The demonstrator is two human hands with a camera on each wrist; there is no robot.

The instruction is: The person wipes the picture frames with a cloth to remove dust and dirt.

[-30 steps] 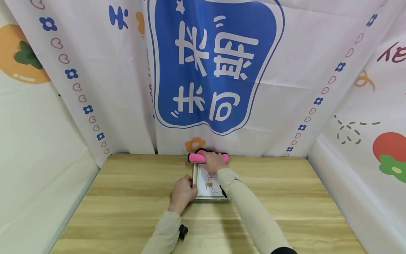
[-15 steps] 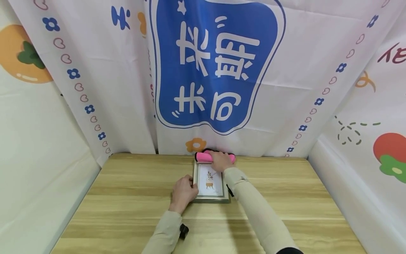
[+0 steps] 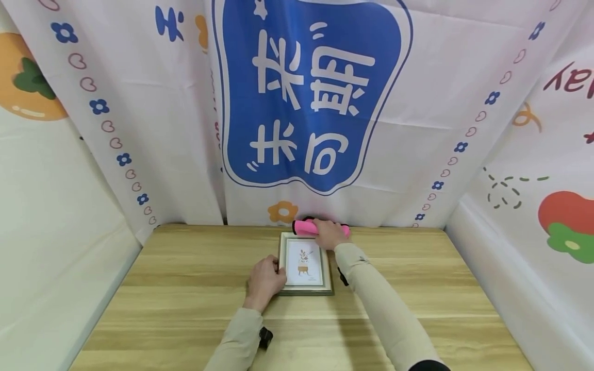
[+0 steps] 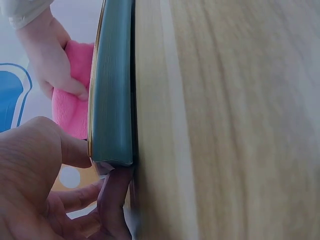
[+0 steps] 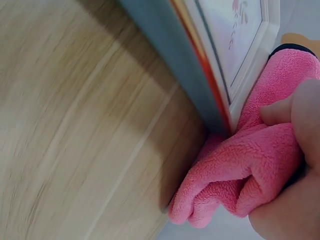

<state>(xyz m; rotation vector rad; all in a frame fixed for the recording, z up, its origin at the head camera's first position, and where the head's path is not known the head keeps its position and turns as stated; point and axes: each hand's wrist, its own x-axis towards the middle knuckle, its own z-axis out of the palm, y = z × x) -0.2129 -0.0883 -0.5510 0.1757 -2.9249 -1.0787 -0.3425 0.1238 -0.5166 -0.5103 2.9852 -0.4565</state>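
Note:
A picture frame [image 3: 303, 263] with a cream border and a blue-green side lies flat on the table, showing a plant print. On its left edge, my left hand [image 3: 265, 282] pinches it; in the left wrist view the thumb touches the face and a finger is at the side [image 4: 112, 130]. My right hand [image 3: 330, 234] grips a folded pink cloth [image 3: 303, 228] with black edging at the frame's far right corner. The right wrist view shows the cloth [image 5: 235, 175] bunched against that corner, its folds partly hidden by the fingers.
The wood-grain table [image 3: 185, 299] extends on both sides of the frame. A white printed curtain [image 3: 399, 170] hangs right behind the table's far edge, close to the cloth. White side walls [image 3: 60, 247] stand left and right.
My right hand has slid the pink cloth rightward along the frame's far edge, uncovering its far left corner. The left hand keeps its hold and the frame stays in place.

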